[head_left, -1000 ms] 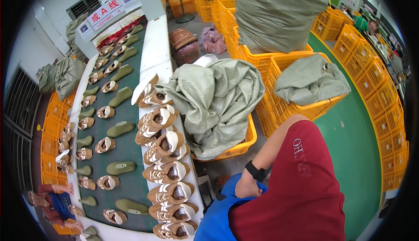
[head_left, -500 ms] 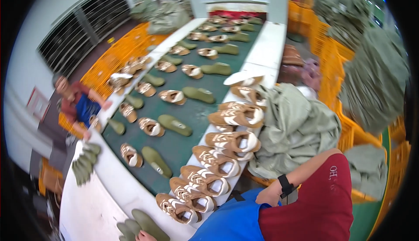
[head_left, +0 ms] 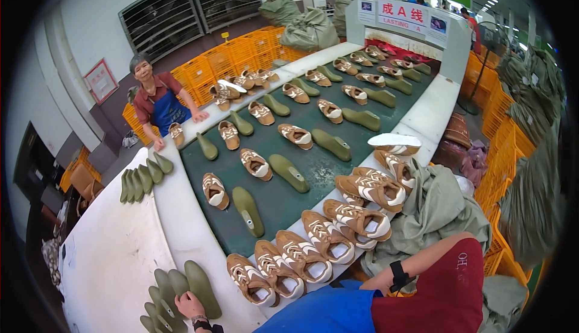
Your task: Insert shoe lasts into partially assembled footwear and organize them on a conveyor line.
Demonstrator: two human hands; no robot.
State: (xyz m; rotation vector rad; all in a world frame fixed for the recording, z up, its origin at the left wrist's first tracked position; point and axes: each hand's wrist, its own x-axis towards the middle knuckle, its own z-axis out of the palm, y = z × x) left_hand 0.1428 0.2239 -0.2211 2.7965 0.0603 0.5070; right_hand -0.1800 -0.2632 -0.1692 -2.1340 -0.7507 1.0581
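At the lower edge, my left hand point(head_left: 190, 304) has its fingers curled onto one of several green shoe lasts point(head_left: 200, 283) grouped on the white table. My right forearm, with a black wristband, bends in at my side; the right hand point(head_left: 375, 282) rests against my blue apron, its fingers hidden. Between my arms, a row of brown and white sneakers point(head_left: 300, 254) lines the belt's near white ledge. On the green conveyor belt point(head_left: 259, 197), sneakers lie paired with green lasts.
Across the belt, a co-worker point(head_left: 160, 101) in a blue apron has hands at the far ledge, near more lasts point(head_left: 145, 178) and sneakers. Grey-green sacking point(head_left: 434, 212) bulges beside the sneaker row. Orange crates point(head_left: 494, 107) line the right side. A machine opening point(head_left: 403, 42) spans the belt's far end.
My view has swung, so the belt, the sneakers and the co-worker appear shifted right. More of my left hand shows at the lasts. The right arm stays bent at my side.
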